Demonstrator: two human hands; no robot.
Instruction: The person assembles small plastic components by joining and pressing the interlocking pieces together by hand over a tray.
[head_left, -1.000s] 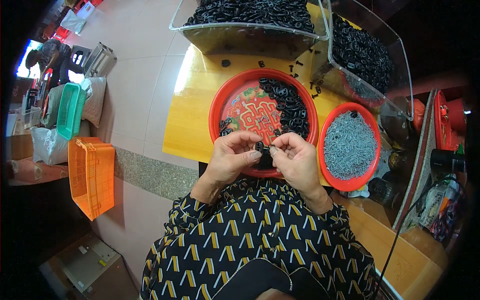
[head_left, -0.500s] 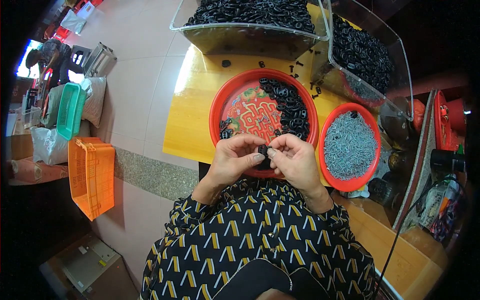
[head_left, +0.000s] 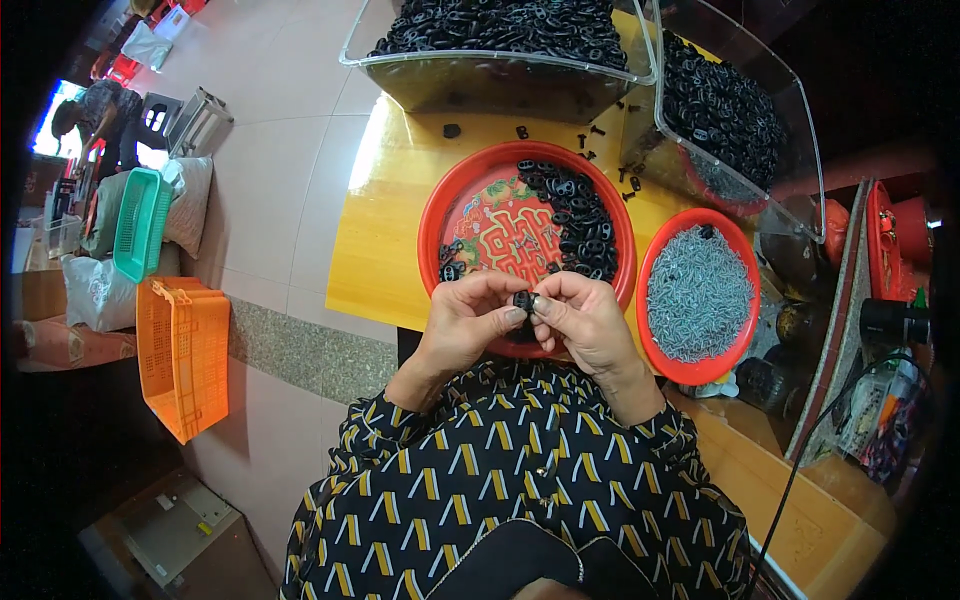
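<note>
Above the near rim of a round red tray (head_left: 432, 205), my two hands meet at a small black plastic piece (head_left: 523, 299) with holes. My left hand (head_left: 468, 318) pinches it between thumb and fingers. My right hand (head_left: 580, 318) is closed in a pinch against the piece's right side; whatever its fingertips hold is hidden. Black plastic pieces (head_left: 586, 225) of a similar kind lie heaped along the tray's right side, with a few at its left. To the right, a red oval basin (head_left: 648, 330) holds many small silvery screws (head_left: 700, 290).
Two clear bins (head_left: 480, 75) (head_left: 740, 160) full of black pieces stand at the back of the yellow table (head_left: 375, 240). Loose black bits (head_left: 590, 140) lie before them. Left on the floor are an orange crate (head_left: 185, 350) and a green basket (head_left: 142, 225). Another person (head_left: 105, 115) is far left.
My right fingertips have come slightly closer to the black plastic piece, and the small gap between the hands has narrowed. The piece appears slightly turned; tray and basin stay put.
</note>
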